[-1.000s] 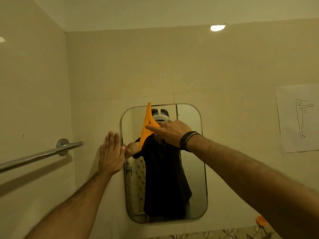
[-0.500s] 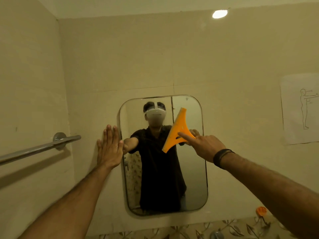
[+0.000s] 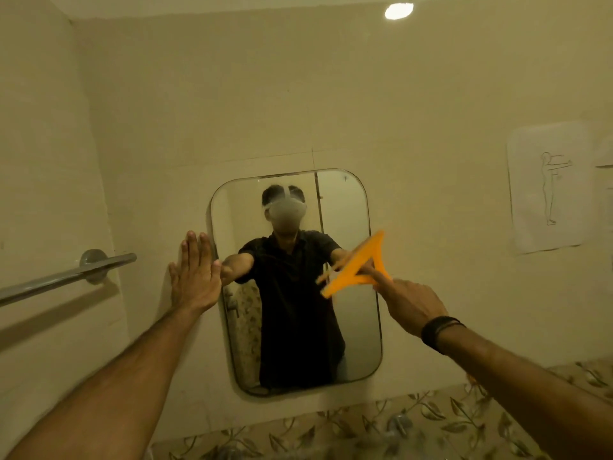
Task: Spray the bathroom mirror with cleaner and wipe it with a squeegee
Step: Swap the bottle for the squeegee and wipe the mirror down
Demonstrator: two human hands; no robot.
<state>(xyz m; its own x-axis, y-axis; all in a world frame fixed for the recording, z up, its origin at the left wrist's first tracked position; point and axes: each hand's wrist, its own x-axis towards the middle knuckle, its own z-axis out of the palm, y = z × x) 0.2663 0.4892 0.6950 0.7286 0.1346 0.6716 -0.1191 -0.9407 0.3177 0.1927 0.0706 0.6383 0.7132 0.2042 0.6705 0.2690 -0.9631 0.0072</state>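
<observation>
A rounded rectangular mirror hangs on the beige tiled wall and reflects a person in a black shirt. My right hand grips an orange squeegee whose blade lies tilted across the mirror's right edge, about mid-height. My left hand is pressed flat, fingers up, on the wall just left of the mirror. No spray bottle is in view.
A chrome towel bar juts from the left wall. A paper sheet with a figure drawing is stuck on the wall at the right. A band of leaf-patterned tiles runs below the mirror. A ceiling light shines above.
My right hand has swept the squeegee from the mirror's upper left across to its right edge and a little lower. My left hand stays flat on the wall.
</observation>
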